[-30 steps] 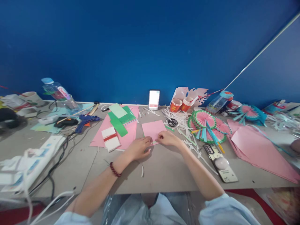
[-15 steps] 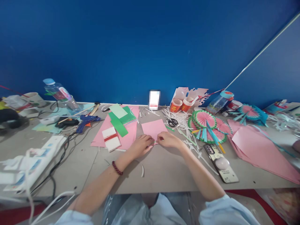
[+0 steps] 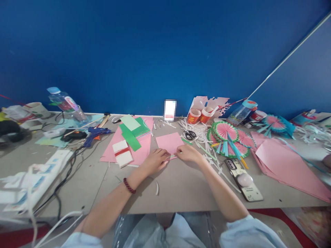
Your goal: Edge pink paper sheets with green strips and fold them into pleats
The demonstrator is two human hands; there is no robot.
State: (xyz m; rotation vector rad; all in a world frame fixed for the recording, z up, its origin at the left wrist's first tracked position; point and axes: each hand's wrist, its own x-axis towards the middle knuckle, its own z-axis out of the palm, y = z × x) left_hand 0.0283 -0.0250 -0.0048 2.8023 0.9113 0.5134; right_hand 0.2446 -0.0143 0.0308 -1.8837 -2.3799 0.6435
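Pinching or pressing, one cannot tell, your left hand (image 3: 156, 159) and right hand (image 3: 188, 153) curl at the near edge of the pink paper (image 3: 168, 142) on the table (image 3: 178, 187), that edge apparently begun, its far part flat and seemingly not yet worked.

I can't make out a single word for certain from here. The two red paper cups (image 3: 193, 117) carry yellow lettering, too small to read. Pale letters run along the pink label (image 3: 70, 102) on the clear bottle (image 3: 60, 100), blurred. Small dark print marks the phone case (image 3: 252, 195), equally illegible to me.
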